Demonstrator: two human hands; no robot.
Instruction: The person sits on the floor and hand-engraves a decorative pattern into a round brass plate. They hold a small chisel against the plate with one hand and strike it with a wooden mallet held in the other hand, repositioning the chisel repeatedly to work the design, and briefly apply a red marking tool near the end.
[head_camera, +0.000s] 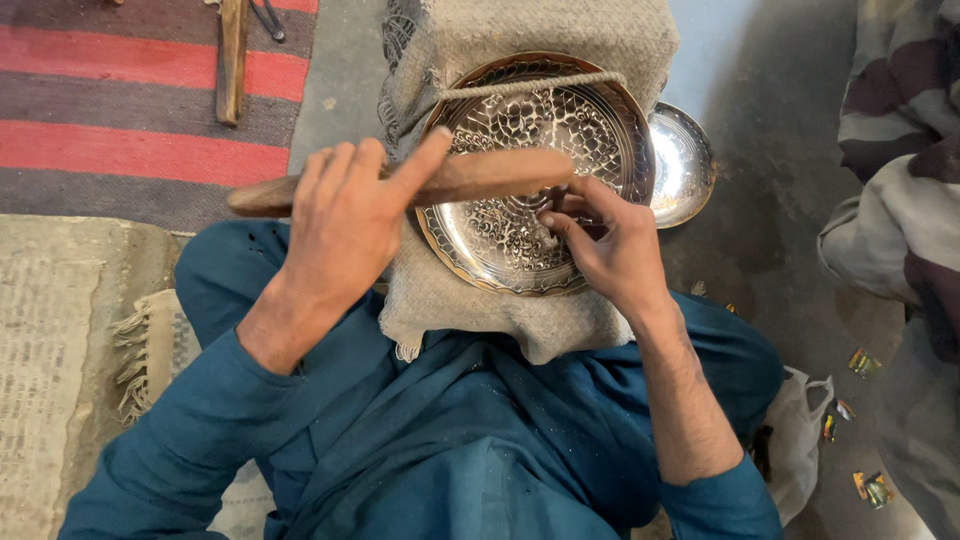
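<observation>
Engraved metal plate (520, 160) rests on a burlap-wrapped block (480, 300) at my lap, held down by a cord (530, 85) across its upper rim. My left hand (345, 225) has its fingers (330, 175) wrapped round a wooden mallet (480, 175), thumb laid along the shaft, the head poised over the plate's middle. My right hand (610, 245) pinches a small punch (553, 215) between thumb and fingertips, its tip near the plate's centre; the tool itself is mostly hidden. Patterning already covers most of the plate's face that I can see, so I judge the chasing far along, with the centre in hand now. A plain polished dish (685, 165) lies on the floor just beside the block's right edge.
</observation>
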